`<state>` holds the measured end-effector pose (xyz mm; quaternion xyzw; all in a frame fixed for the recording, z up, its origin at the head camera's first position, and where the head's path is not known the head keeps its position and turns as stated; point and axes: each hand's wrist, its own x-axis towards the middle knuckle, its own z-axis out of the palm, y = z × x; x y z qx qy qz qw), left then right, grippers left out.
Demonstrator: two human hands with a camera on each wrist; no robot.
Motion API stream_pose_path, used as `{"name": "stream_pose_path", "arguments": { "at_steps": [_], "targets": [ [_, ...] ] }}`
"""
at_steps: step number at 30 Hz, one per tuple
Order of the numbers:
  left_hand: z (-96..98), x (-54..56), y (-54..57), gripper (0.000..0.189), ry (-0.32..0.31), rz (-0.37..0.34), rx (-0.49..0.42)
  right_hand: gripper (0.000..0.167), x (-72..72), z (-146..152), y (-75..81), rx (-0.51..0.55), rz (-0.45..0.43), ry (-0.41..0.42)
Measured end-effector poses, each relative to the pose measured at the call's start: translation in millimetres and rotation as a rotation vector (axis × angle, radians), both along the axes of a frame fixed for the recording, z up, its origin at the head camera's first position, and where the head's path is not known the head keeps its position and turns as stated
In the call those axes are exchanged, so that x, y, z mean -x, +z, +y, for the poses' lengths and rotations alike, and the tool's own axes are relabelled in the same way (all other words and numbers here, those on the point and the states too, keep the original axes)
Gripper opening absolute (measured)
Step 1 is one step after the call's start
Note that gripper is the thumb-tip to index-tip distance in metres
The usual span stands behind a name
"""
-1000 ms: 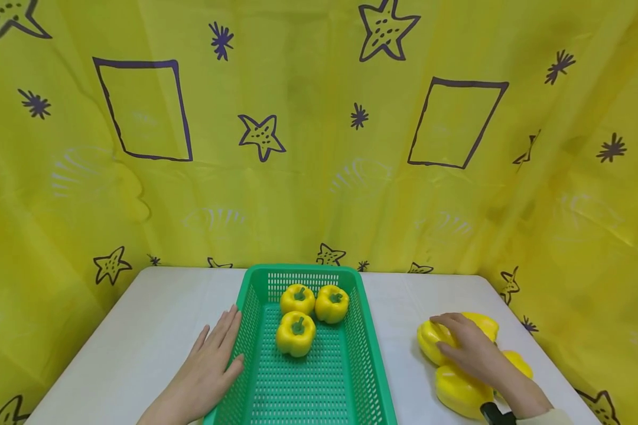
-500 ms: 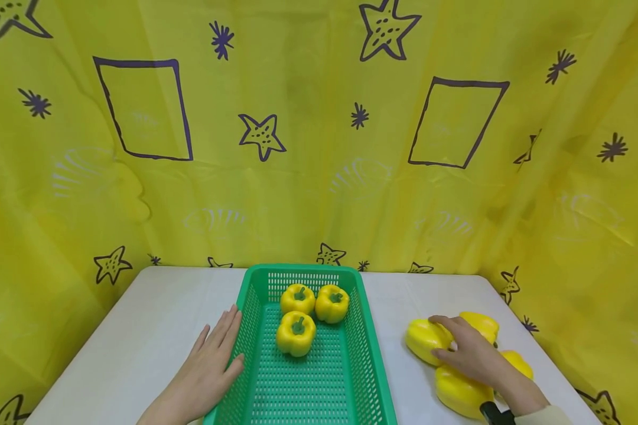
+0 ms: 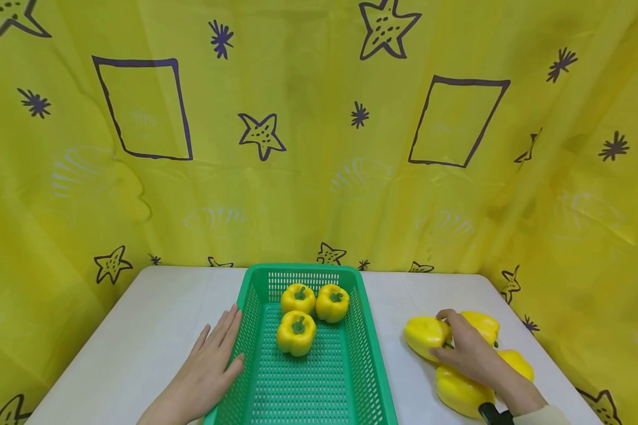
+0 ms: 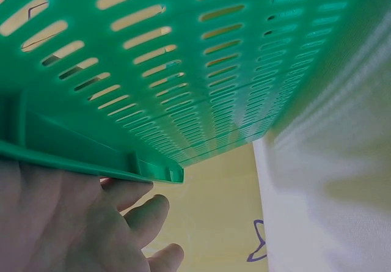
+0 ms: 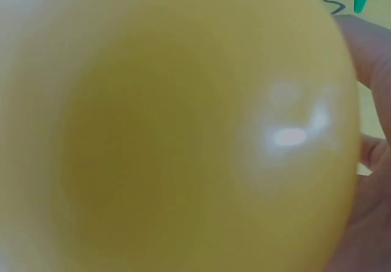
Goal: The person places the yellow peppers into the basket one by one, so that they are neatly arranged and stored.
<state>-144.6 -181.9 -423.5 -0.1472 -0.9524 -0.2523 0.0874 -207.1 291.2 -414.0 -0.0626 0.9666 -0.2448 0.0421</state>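
Note:
My left hand (image 3: 204, 369) lies with straight fingers along the left side of a green plastic basket (image 3: 248, 339); in the left wrist view its fingers (image 4: 146, 217) are by the basket's rim (image 4: 73, 165). At the right, the thumb and a bent finger of my right hand (image 3: 470, 351) hold the stem end of a yellow bell pepper (image 3: 424, 335) lying on its side. Its green stem shows between them. A second yellow bell pepper (image 3: 459, 392) lies under the hand and fills much of the right wrist view.
Three yellow bell peppers (image 3: 296, 334) stand stem up in the basket's far half. Beside my right hand lie two more, one behind (image 3: 482, 326) and one to the right (image 3: 517, 363). A white table (image 3: 122, 342) carries everything, with a patterned yellow curtain (image 3: 308, 195) around it.
The bell pepper at my right fingertips has shifted left and turned, so its stem now shows. My right fingers have drawn back from its top to its stem end. The left hand stays put.

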Motion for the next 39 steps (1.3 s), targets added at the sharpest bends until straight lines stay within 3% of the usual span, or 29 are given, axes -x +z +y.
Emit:
{"name": "stream_pose_path", "arguments": {
  "at_steps": [25,39],
  "targets": [
    [1.8,0.0,0.3,0.07,0.005,-0.005,-0.003,0.057,-4.8,-10.5,9.0,-0.052,0.226,0.061],
    [0.2,0.0,1.3,0.07,0.004,-0.021,0.0,0.057,-2.8,-21.0,25.6,-0.085,0.309,0.14]
  ]
}}
